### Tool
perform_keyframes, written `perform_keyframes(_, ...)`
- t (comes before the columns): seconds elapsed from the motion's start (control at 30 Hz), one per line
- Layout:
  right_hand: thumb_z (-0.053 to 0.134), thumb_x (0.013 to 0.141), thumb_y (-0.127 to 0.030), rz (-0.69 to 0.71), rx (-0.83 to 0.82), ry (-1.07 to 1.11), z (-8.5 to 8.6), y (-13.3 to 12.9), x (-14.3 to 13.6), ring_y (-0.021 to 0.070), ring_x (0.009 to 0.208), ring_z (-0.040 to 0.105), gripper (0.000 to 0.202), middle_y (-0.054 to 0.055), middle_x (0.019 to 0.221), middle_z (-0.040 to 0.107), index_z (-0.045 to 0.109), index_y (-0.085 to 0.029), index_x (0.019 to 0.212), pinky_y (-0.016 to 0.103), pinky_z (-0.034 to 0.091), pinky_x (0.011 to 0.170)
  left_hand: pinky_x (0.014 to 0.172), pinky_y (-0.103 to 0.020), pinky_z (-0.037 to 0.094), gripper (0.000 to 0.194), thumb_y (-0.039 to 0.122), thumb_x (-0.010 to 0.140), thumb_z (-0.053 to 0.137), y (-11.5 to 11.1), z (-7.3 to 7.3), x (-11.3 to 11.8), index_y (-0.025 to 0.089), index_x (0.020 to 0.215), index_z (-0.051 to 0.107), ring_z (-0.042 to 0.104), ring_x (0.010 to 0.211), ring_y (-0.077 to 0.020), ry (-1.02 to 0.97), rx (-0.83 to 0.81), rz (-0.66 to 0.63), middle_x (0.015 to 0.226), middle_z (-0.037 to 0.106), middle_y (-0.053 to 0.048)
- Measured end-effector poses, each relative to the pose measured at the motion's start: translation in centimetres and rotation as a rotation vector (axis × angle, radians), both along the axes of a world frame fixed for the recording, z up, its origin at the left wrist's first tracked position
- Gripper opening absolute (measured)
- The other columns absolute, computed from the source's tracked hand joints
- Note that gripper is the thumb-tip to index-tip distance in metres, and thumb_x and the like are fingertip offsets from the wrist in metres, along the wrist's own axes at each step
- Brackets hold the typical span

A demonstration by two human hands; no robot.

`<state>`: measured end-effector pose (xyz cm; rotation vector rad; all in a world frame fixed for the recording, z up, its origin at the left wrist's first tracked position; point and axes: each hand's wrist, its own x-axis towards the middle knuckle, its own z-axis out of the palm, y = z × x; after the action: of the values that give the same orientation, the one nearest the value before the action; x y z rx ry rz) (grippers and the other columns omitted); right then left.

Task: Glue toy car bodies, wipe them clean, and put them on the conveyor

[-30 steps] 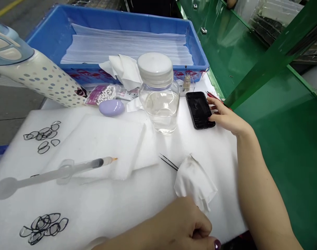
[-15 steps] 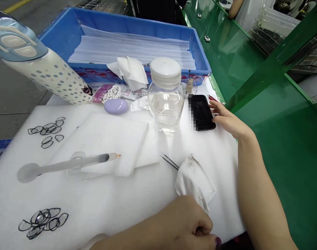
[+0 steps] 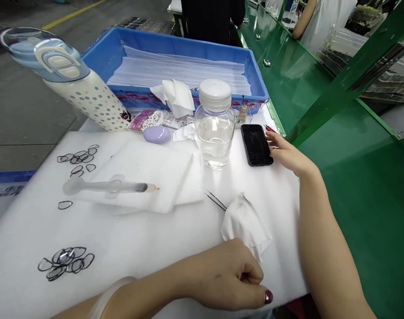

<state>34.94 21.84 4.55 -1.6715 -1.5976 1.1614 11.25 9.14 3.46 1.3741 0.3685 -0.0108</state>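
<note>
My left hand (image 3: 230,277) is curled closed at the front edge of the white foam-covered table (image 3: 138,239); its fingers are folded under, with nothing seen in them. Just beyond it lies a crumpled white cloth (image 3: 243,223) with black tweezers (image 3: 216,200) sticking out. My right hand (image 3: 285,153) reaches to the right edge, its fingers apart beside a black phone (image 3: 257,145), fingertips close to the phone's edge and a red pointed tool (image 3: 270,129). A clear jar (image 3: 215,133) of liquid stands left of the phone. A syringe (image 3: 117,186) rests on white foam sheets.
Two piles of black rings (image 3: 66,262) lie at the left. Behind stand a dotted bottle (image 3: 89,95) and a blue bin (image 3: 188,44) of white sheets, near a purple egg-shaped object (image 3: 157,134). A green post (image 3: 341,93) rises at right. Other people are farther back.
The view has shifted, so the bottle, bin and rings appear farther right. Both hands keep nearly the same place and pose. A single ring now shows below the syringe.
</note>
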Motion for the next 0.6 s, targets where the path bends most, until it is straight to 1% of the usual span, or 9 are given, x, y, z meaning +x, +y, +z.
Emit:
perform_keyframes(0.2,0.049,0.073,-0.009,0.026,0.019,0.018,-0.2,0.1,0.5,0.0264,0.131,0.048,0.076,0.01,0.153,0.042,0.04,-0.022,0.147,0.048,0.043,0.11,0.04,-0.026,0.015,0.053,0.02,0.083,0.067,0.3,-0.1,-0.2,0.017,0.048,0.026,0.018,0.045,-0.0061,-0.025,-0.043,-0.038,0.046,0.019,0.008)
perform_keyframes(0.33,0.049,0.074,-0.012,0.001,0.042,0.045,-0.8,0.2,0.9,0.0259,0.129,0.051,0.072,0.011,0.147,0.049,0.041,-0.021,0.145,0.049,0.042,0.111,0.04,-0.026,0.014,0.053,0.017,0.082,0.068,-0.1,-0.5,-0.1,0.017,0.048,0.027,0.019,0.044,-0.006,-0.005,0.02,-0.016,0.045,0.019,0.008)
perform_keyframes(0.43,0.048,0.075,-0.013,-0.037,0.061,0.041,-1.4,0.2,1.0,0.0243,0.127,0.053,0.066,0.011,0.144,0.052,0.046,-0.021,0.141,0.049,0.041,0.111,0.044,-0.027,0.015,0.054,0.017,0.081,0.071,-0.6,-1.6,0.3,0.016,0.048,0.028,0.021,0.044,-0.0055,-0.039,0.069,0.031,0.044,0.021,0.008)
perform_keyframes(0.47,0.048,0.076,-0.014,-0.055,0.072,0.03,-1.6,0.1,1.0,0.0238,0.128,0.053,0.063,0.01,0.144,0.052,0.048,-0.022,0.139,0.049,0.04,0.112,0.045,-0.027,0.016,0.055,0.019,0.082,0.072,-0.8,-2.1,0.4,0.015,0.048,0.029,0.022,0.044,-0.0054,-0.062,0.072,0.026,0.044,0.021,0.008)
perform_keyframes(0.53,0.049,0.081,-0.019,-0.107,0.096,-0.005,-1.7,0.0,0.9,0.0234,0.128,0.054,0.055,0.009,0.143,0.054,0.052,-0.024,0.135,0.049,0.038,0.114,0.045,-0.027,0.017,0.058,0.022,0.082,0.075,-1.1,-3.1,0.8,0.016,0.046,0.029,0.022,0.042,-0.0053,-0.089,0.059,-0.019,0.041,0.021,0.009)
perform_keyframes(0.57,0.05,0.083,-0.022,-0.133,0.104,-0.03,-1.7,-0.1,0.8,0.0236,0.128,0.054,0.051,0.009,0.142,0.056,0.053,-0.024,0.134,0.049,0.038,0.114,0.045,-0.028,0.016,0.059,0.019,0.081,0.076,-1.3,-3.6,0.9,0.016,0.046,0.028,0.022,0.041,-0.0053,-0.087,0.055,-0.045,0.039,0.02,0.009)
perform_keyframes(0.6,0.051,0.086,-0.026,-0.153,0.107,-0.058,-1.6,-0.2,0.7,0.0242,0.128,0.055,0.048,0.009,0.141,0.057,0.054,-0.024,0.134,0.049,0.038,0.113,0.045,-0.028,0.015,0.059,0.013,0.078,0.077,-1.4,-4.0,1.1,0.015,0.045,0.028,0.021,0.04,-0.0052,-0.076,0.055,-0.061,0.038,0.019,0.009)
